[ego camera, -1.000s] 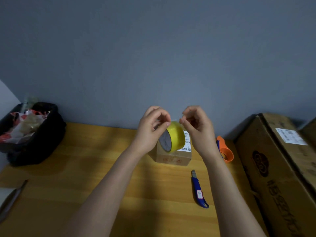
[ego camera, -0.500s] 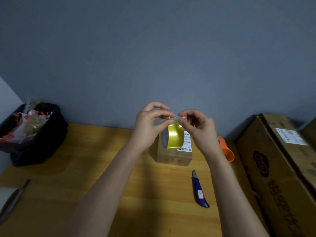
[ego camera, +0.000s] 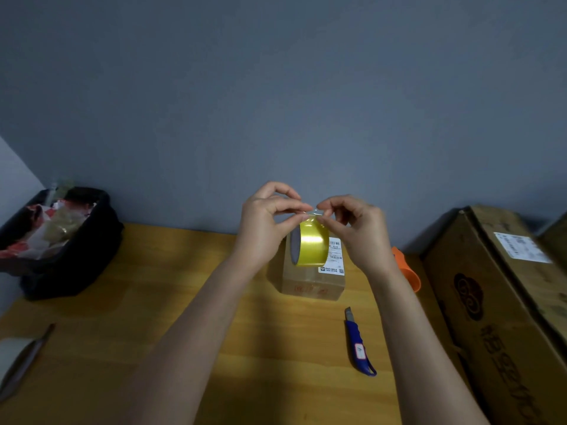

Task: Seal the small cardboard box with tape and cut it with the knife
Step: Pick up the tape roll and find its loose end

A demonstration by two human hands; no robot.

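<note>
A small cardboard box (ego camera: 310,282) with a white label stands on the wooden table (ego camera: 153,302), its flaps down. Above it hangs a yellow roll of tape (ego camera: 311,245), held in the air over the box top. My left hand (ego camera: 267,228) grips the roll's left side and pinches at its top edge. My right hand (ego camera: 356,231) pinches the thin free end of the tape at the roll's top, fingertips nearly touching the left ones. A blue utility knife (ego camera: 359,343) lies on the table in front of the box, to its right, untouched.
A large cardboard carton (ego camera: 503,317) lies along the right side. An orange object (ego camera: 406,271) sits between it and the small box. A black bin (ego camera: 61,240) full of scraps stands at the back left. A grey tool (ego camera: 24,361) lies at the left edge.
Both hands have lifted slightly and the roll has turned so its yellow band faces me. The fingertips of both hands have come together at the roll's top edge.
</note>
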